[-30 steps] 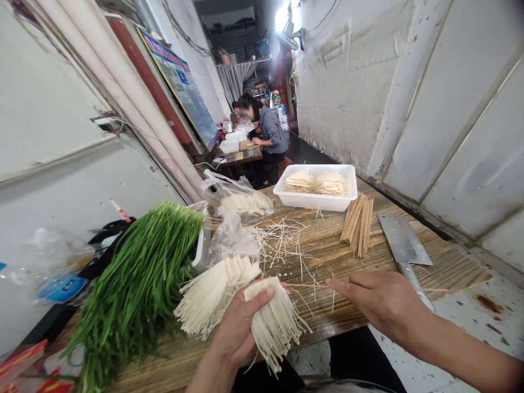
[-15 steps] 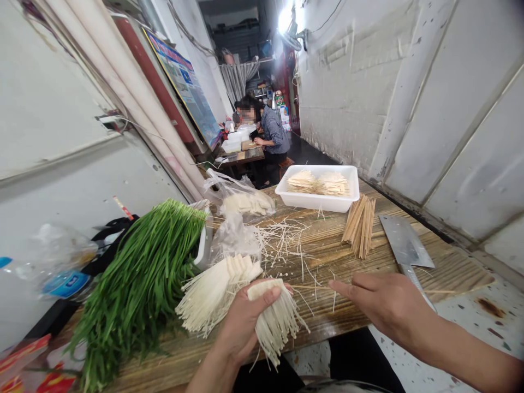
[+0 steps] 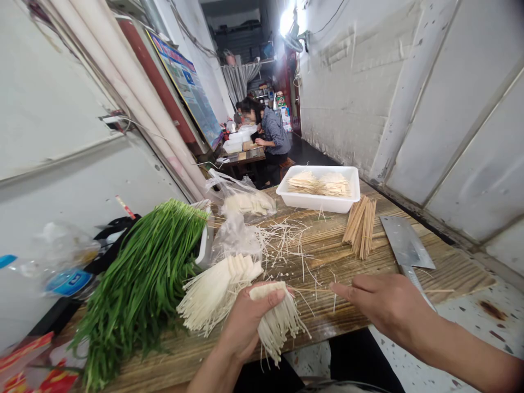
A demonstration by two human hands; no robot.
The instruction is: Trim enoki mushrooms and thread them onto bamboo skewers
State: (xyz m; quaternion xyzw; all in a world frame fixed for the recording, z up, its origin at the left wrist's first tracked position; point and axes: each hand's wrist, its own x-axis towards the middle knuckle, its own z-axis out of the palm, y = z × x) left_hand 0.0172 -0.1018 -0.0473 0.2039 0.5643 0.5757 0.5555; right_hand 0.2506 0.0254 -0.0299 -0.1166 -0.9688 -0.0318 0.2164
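My left hand (image 3: 249,311) is closed around a bunch of enoki mushrooms (image 3: 280,325), its pale base up and the thin stems hanging down. From the right side of that bunch runs a thin bamboo skewer (image 3: 309,289), its other end pinched in my right hand (image 3: 380,297); the tip is hidden at the bunch. More enoki bunches (image 3: 221,292) lie in an overlapping row just left of my left hand. Loose enoki strands (image 3: 286,240) are scattered on the wooden table (image 3: 344,316). Behind my right hand rests a pile of bamboo skewers (image 3: 360,226).
A cleaver (image 3: 405,240) lies at the right. At the back stands a white tray (image 3: 317,203) with skewered pale pieces. Green chives (image 3: 139,289) fill the left side, beside a plastic bag (image 3: 241,204). A person (image 3: 272,131) sits at a farther table.
Both hands stay in almost the same place. Less of the skewer's length seems to show between them; the whole view has shifted slightly.
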